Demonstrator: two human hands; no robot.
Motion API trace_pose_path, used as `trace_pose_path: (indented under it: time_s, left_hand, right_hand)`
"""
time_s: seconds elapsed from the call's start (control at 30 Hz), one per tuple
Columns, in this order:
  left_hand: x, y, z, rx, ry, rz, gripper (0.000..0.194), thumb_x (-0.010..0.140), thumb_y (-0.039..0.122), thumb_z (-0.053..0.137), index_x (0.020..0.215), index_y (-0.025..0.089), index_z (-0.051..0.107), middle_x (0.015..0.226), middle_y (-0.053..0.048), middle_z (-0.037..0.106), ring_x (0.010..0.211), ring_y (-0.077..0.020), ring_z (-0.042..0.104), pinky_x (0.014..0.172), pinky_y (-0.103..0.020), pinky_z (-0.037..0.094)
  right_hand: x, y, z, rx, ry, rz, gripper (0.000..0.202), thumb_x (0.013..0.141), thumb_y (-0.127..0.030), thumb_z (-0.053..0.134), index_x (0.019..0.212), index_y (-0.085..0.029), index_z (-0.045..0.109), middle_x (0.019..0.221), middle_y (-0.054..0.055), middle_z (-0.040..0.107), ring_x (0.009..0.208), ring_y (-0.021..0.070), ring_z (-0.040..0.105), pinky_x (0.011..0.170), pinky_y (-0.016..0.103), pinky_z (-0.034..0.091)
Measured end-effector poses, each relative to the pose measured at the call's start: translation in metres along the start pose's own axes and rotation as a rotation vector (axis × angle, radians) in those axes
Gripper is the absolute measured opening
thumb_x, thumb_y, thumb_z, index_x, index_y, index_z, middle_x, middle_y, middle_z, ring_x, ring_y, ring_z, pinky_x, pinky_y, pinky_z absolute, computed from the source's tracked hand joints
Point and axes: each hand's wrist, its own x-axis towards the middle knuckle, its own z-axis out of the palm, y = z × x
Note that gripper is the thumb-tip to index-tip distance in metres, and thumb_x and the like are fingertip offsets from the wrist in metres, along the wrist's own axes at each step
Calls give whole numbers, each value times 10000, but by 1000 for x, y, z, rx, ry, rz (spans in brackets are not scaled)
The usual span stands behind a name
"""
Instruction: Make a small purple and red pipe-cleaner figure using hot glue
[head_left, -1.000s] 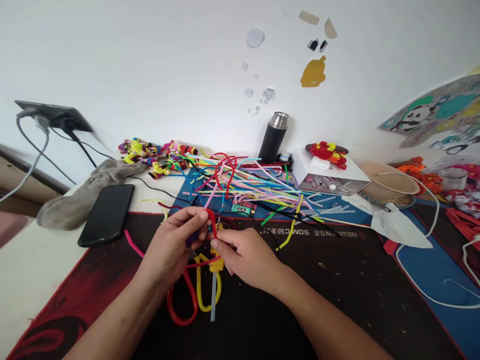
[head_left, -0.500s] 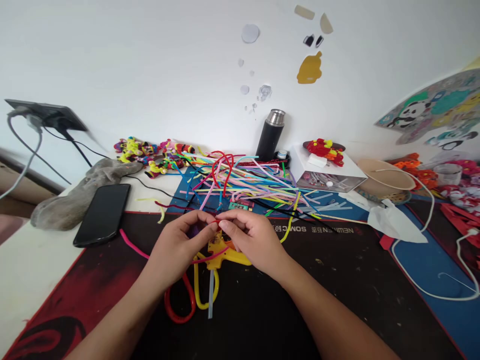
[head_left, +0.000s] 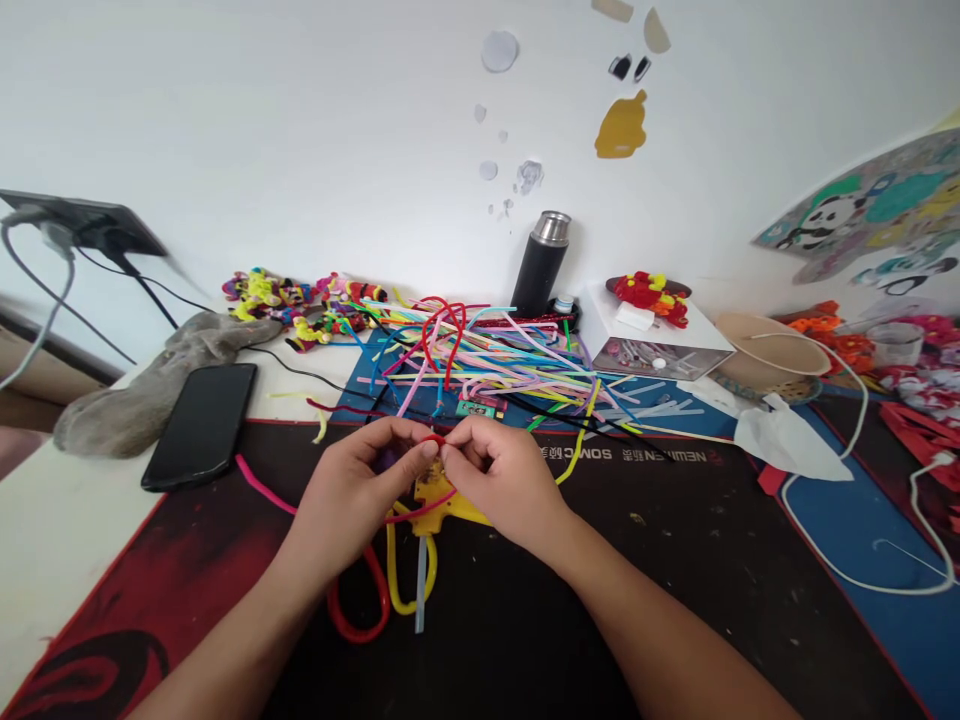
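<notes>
Pinched between the fingertips of both hands is a small bent piece of red pipe cleaner [head_left: 433, 439]; most of it is hidden by the fingers. My left hand [head_left: 367, 485] grips it from the left, thumb against forefinger. My right hand [head_left: 506, 485] holds it from the right with a similar pinch. Under the hands lies a yellow hot glue gun [head_left: 433, 517], its clear glue stick [head_left: 421, 585] pointing toward me. Beside it are scissors with a red handle loop [head_left: 358, 635] and a yellow one [head_left: 411, 608]. A pink pipe cleaner [head_left: 262, 490] runs beneath my left hand.
A heap of coloured pipe cleaners [head_left: 502, 365] spreads behind the hands. A black phone [head_left: 201, 425] lies left, near small pipe-cleaner figures [head_left: 270, 292]. A black flask [head_left: 538, 270], a white drawer box [head_left: 652, 340] and a straw hat [head_left: 772, 350] stand along the wall.
My right fingers have shifted and curled in more closely at the red piece, which now shows as a small arc. The whole view has tilted slightly.
</notes>
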Motion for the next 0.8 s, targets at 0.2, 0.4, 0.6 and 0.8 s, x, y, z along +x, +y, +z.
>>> trace_pose_path:
  time_s: [0.2,0.4,0.6,0.8]
  left_hand:
    - [2,-11,-4,-130,-45,-86,352,842,559,860,947,227,805,722,15,662,572,-130,495,524,-228,392]
    - [2,-3,-3,14,-2,-7,304,874,535,806,880,230,809,731,-5,688,620,-158,537,566,-248,414]
    - [1,-2,-3,-47,-49,-32,319,872,534,817,863,217,782,699,8,648,597,-143,524,547,-236,415]
    - [-1,5,3,-237,-182,-107,426,767,522,928,995,217,737,777,23,664,542,-110,495,464,-210,405]
  right_hand:
    - [2,2,0,124,0,41,159,959,-338,643,852,-219,646,607,-66,487,550,123,432,539,255,342]
    - [1,3,-1,169,-32,39,169,974,-370,672,943,-206,699,689,-34,609,605,133,524,575,257,389]
    - [2,1,-2,144,-15,47,132,963,-328,677,911,-207,680,646,-49,581,565,119,492,535,246,358]
    - [2,-4,-3,391,17,94,242,958,-440,728,893,-216,663,532,-99,487,419,84,386,439,227,305]
